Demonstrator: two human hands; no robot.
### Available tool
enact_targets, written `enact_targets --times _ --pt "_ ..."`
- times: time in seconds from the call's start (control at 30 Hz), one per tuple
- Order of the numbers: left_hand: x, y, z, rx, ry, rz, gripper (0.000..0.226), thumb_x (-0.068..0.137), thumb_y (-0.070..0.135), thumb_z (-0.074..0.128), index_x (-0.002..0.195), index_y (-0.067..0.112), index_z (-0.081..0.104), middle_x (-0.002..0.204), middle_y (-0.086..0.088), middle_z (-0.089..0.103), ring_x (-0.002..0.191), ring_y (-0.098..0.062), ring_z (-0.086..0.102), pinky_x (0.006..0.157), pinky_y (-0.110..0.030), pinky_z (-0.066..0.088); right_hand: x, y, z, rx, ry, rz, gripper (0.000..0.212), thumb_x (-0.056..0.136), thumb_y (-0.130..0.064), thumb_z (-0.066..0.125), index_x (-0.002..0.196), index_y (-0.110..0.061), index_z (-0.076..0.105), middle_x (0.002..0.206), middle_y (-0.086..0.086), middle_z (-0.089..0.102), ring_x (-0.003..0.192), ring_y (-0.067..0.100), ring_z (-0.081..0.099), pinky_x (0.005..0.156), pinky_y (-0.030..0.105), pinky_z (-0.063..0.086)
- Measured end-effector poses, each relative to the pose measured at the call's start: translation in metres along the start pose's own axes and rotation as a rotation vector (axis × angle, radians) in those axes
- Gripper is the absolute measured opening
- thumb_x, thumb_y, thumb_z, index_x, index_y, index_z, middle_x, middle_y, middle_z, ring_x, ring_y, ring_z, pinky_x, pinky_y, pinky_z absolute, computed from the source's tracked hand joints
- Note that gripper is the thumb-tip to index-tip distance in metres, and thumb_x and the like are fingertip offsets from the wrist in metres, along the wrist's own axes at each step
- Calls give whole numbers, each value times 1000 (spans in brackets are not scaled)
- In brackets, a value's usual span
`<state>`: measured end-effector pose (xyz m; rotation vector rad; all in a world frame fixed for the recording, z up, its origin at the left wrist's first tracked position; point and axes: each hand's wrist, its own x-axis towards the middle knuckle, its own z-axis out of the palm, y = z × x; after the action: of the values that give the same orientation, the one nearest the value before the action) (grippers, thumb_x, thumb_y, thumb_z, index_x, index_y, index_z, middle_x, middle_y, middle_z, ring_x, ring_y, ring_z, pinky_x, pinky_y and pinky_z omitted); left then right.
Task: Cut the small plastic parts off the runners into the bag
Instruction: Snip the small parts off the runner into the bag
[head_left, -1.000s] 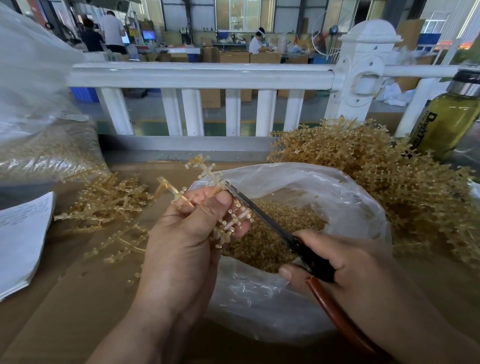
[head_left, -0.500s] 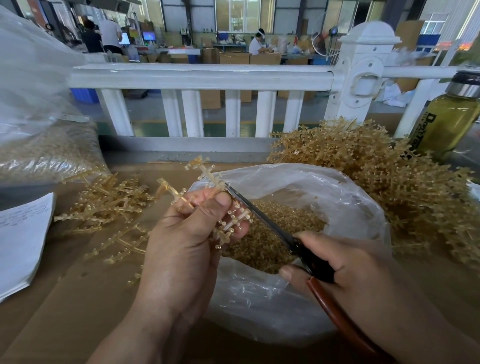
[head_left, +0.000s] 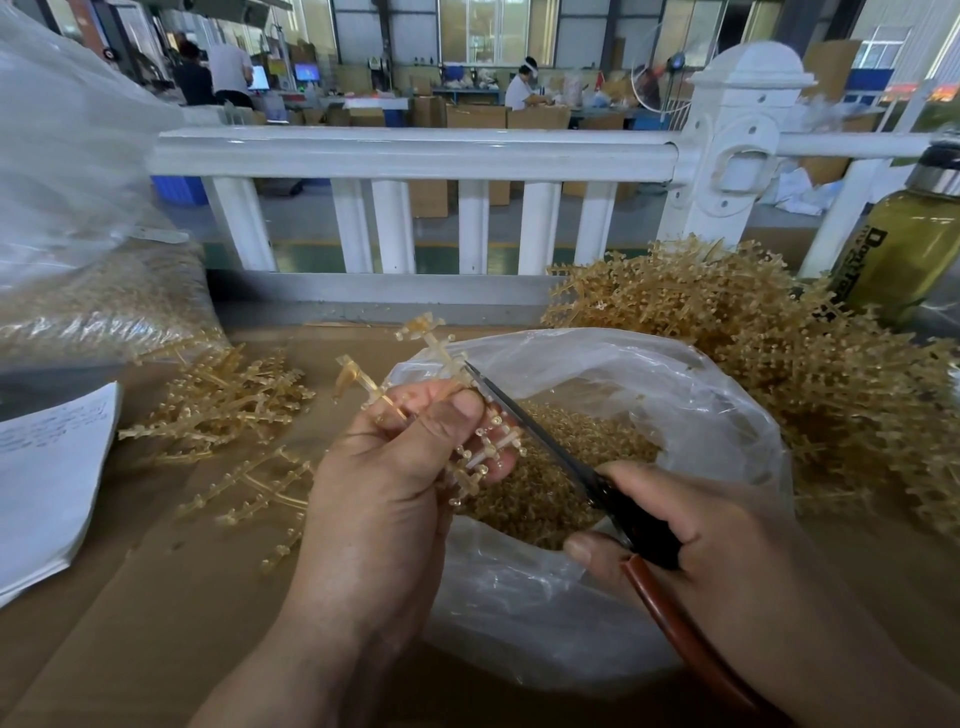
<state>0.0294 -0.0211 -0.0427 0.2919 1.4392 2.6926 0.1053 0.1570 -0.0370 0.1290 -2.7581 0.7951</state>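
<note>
**Runner held over the bag, scissors at its stem**

A runner is pinched between the left hand's thumb and fingers, above the open bag of cut parts. The scissors are gripped by the right hand's curled fingers, blade tip at the runner. Uncut runners are heaped on the table behind the bag.

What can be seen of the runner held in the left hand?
The runner is a translucent amber plastic stem with short side branches, many tipped with small bead-like parts. The left hand grips it mid-length between thumb and fingers. It is tilted, with its upper end pointing away and its lower branches over the open clear bag. The dark blades of the scissors, held by the right hand, meet it just above the thumb.
</note>
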Motion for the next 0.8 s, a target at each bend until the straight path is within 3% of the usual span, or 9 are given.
enact_targets --times 0.17,0.5,0.8 --pt "0 -2 0 -19 19 -21 5 67 21 77 67 25 74 73 3 72 67 -10 71 60 -28 58 0 -1 -1 -13 -3 17 36 75 -65 59 92 -34 61 86 -22 60 75 -2 60 64 11 44" --pt "0 -1 0 -27 17 -21 10 70 19 76 64 27 74 72 5 71 68 -9 72 59 -27 58 0 -4 -4 -29 -29 38 41 75 -67 56 92 -30 62 87 -23 59 75 -2 59 66 15 44" --pt "0 -1 -1 -30 15 -29 12 73 18 75 66 26 74 74 4 72 70 -9 72 61 -27 58 0 -5 -6 -38 -37 12 48 73 -72 49 89 -29 65 83 -21 59 71 0 59 58 12 42"
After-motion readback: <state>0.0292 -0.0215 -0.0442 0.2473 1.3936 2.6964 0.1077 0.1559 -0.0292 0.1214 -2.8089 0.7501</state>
